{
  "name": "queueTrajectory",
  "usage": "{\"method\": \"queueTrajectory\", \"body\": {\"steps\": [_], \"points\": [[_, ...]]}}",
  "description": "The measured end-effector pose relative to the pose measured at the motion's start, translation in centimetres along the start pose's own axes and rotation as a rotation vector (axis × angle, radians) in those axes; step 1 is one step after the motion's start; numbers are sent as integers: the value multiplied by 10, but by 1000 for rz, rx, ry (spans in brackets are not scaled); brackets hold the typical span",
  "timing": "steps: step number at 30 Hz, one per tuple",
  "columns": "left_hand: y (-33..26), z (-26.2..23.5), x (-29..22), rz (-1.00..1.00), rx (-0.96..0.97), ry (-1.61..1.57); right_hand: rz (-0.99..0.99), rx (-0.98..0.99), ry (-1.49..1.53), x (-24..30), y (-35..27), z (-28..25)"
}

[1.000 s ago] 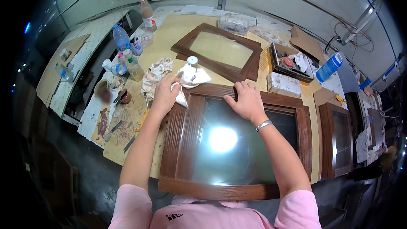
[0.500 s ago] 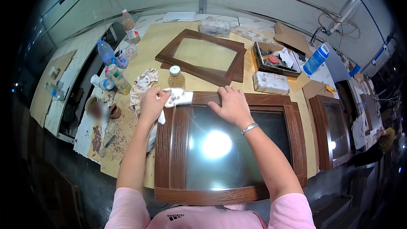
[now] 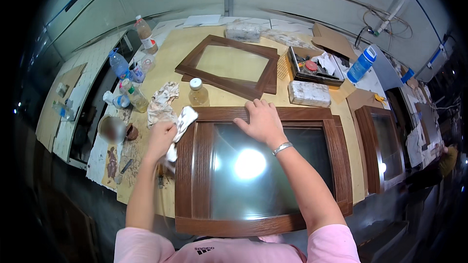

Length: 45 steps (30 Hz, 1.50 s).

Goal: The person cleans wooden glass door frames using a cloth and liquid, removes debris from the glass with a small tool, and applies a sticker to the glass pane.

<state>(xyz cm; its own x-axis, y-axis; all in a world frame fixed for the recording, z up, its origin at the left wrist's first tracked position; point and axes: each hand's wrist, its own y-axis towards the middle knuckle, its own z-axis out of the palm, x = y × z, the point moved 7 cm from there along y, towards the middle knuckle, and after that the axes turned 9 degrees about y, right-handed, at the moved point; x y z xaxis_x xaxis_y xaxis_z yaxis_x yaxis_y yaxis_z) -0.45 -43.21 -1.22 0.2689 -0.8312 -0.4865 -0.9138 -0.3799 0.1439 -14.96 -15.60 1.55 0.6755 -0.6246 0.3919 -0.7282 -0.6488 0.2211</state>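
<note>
Evidently clutches a white cloth [image 3: 185, 119] in the left hand [image 3: 162, 137], with fingers closed round the bunched middle, just beside the upper left corner of a brown wooden frame [image 3: 185, 190]. Cannot tell from this view whether pressing the cloth's loose end on the wood or holding it slightly above. Rests the right hand [image 3: 263, 121] on the far rail [image 3: 307, 113], palm down and grasping nothing, with thumb spread toward the glass pane [image 3: 243, 197]. Has the frame lying flat in front of the body, on a yellowish board [image 3: 170, 51], with the near rail seemingly past the board's edge.

Looks fairly heavy and stiff in the timber, brittle and probably slippery in the glass. Best to take hold of the frame by its two side members, one hand to each, with fingers hooked underneath and no weight on the pane. Seems light and limp in the case of the cloth; calls for a gathered fistful, with loose corners tucked in. Needs care near the jar [image 3: 199, 98], upright just beyond the far rail and likely easy to tip, and near the crumpled rag [image 3: 163, 98], close to the left fist.
</note>
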Motion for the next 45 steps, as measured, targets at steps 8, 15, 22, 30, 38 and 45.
{"method": "queueTrajectory", "body": {"steps": [8, 15, 22, 30, 38, 45], "points": [[41, -10, -44, -98, -94, 377, -17, -35, 20, 5, 1, 3], [8, -4, -40, -51, 82, 351, -7, -37, 4, -2, -3, 2], [84, -8, 12, -257, -137, 82, -25, -11, 17, 11, 1, 0], [18, -59, -47, -23, 3, -1811, 10, -20, 22, 4, -3, -2], [-175, -13, -60, -148, 111, -319, 2, -36, -5, 4, -2, 1], [-82, -5, -38, -50, -35, -250, -11, -22, -12, 13, -1, 0]]}}
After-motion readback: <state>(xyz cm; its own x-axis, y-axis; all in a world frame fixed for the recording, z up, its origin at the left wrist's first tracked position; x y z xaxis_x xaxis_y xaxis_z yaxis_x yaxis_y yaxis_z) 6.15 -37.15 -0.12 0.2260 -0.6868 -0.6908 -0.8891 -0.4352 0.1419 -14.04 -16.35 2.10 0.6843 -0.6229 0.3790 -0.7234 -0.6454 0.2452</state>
